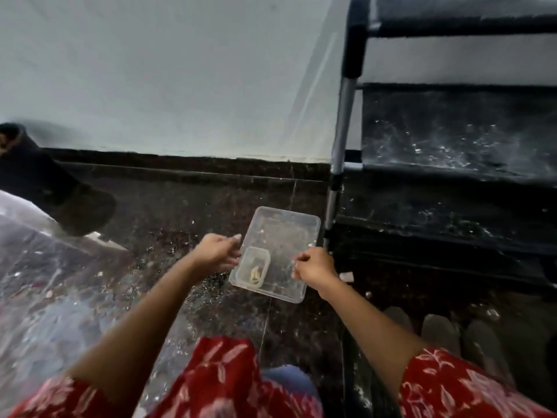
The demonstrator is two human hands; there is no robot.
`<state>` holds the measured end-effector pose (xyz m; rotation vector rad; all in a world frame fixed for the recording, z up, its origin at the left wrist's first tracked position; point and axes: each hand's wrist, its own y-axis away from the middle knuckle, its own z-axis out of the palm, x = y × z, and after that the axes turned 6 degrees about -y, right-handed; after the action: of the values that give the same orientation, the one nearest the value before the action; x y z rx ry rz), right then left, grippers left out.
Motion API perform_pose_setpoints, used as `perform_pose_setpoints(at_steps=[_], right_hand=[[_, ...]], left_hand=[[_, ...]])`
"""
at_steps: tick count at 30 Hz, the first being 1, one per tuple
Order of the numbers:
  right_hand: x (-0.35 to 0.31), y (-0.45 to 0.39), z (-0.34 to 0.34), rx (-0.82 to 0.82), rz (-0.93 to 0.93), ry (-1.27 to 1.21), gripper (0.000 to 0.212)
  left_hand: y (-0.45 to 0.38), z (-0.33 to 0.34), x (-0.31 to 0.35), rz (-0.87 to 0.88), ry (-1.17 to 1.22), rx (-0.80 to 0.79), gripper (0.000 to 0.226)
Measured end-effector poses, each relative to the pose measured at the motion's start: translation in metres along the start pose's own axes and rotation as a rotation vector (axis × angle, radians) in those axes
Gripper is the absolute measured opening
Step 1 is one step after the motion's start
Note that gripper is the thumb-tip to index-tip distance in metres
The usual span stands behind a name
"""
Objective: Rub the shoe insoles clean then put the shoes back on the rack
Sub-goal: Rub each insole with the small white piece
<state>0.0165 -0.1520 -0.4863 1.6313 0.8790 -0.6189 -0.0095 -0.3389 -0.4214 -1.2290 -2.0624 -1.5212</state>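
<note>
A clear plastic tray (pixel 286 233) sits on the dark floor beside the shoe rack (pixel 452 152). Inside it lies a small clear container (pixel 254 265) with something yellowish in it. My left hand (pixel 215 251) is at the tray's left rim, fingers curled at the edge. My right hand (pixel 315 267) grips the tray's right rim. Grey shoes (pixel 440 330) stand in a row on the floor at the lower right, in front of the rack. A dark boot (pixel 57 188) lies on the floor at the far left.
The rack's metal post (pixel 339 164) stands just right of the tray. Clear plastic sheeting (pixel 39 282) covers the lower left. A white wall rises behind. A small white scrap (pixel 346 276) lies by my right wrist. The floor is speckled and wet-looking.
</note>
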Motion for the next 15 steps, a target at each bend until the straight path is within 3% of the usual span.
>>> perform_pose_setpoints(at_steps=[5, 11, 15], right_hand=[[0.016, -0.049, 0.058, -0.092, 0.031, 0.036, 0.016], [0.027, -0.093, 0.125, -0.218, 0.141, -0.028, 0.030], [0.030, -0.109, 0.149, -0.235, 0.301, -0.259, 0.034]], left_hand=[[-0.055, 0.025, -0.046, -0.040, 0.213, 0.037, 0.046], [-0.095, 0.036, -0.084, -0.016, 0.307, 0.052, 0.055], [-0.115, 0.044, -0.097, -0.025, 0.356, 0.015, 0.062]])
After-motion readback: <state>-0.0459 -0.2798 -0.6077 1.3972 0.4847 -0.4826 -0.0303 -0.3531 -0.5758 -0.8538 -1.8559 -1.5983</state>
